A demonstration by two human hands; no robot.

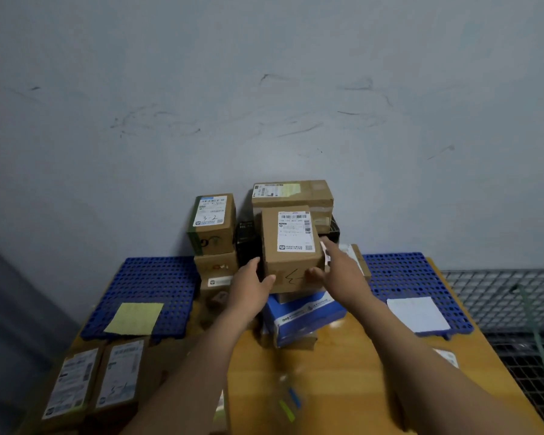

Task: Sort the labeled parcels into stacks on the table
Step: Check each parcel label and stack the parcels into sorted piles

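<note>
Gripping brown parcel atop blue box, left hand and right hand fingers curled round its sides.

Both arms are bare along all that shows of them. The left hand is uncovered, and back from its fingers the left wrist and left forearm run as bare skin to the lower edge of the view. The right hand is likewise uncovered. Behind its slim fingers, the right wrist and right forearm are bare as far as the view reaches. Both forearms are slender and smooth. The nails at the fingertips are too blurred to make out.
</note>
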